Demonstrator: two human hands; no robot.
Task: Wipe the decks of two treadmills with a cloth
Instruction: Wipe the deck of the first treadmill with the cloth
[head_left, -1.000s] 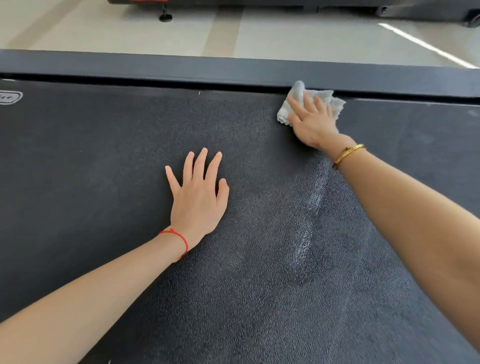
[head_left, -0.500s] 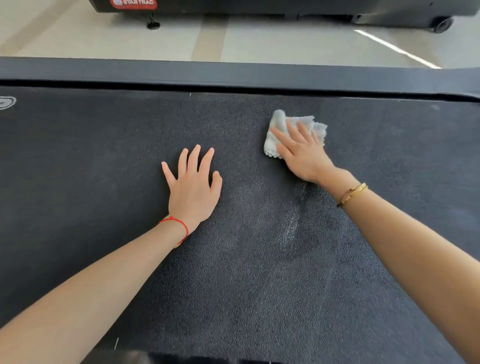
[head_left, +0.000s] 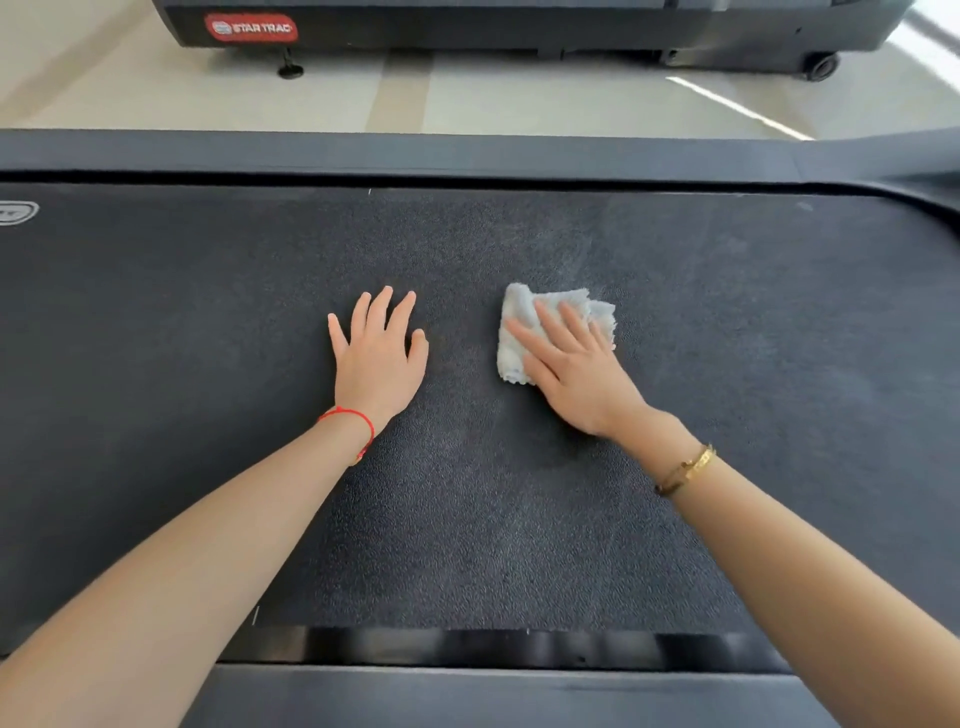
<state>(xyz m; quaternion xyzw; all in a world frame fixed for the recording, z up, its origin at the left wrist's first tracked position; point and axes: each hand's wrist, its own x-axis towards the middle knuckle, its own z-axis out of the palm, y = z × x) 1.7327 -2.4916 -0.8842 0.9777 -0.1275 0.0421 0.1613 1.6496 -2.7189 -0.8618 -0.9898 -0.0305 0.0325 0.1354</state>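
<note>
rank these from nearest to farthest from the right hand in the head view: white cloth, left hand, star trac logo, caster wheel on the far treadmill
1. white cloth, directly under the right hand, which presses on it.
2. left hand, flat on the deck to its left.
3. caster wheel, far back on the right.
4. Star Trac logo, far back on the left.

The scene is brightly and evenly lit by what seems to be daylight. A strong glare streak is seen on the pale floor (head_left: 737, 106) at the upper right, where detail is washed out. Only faint, soft shadows are cast beside the arms on the dark belt (head_left: 208, 322). Straight edges are bowed toward the corners by the wide lens, and slight softness is noted at the margins.
</note>
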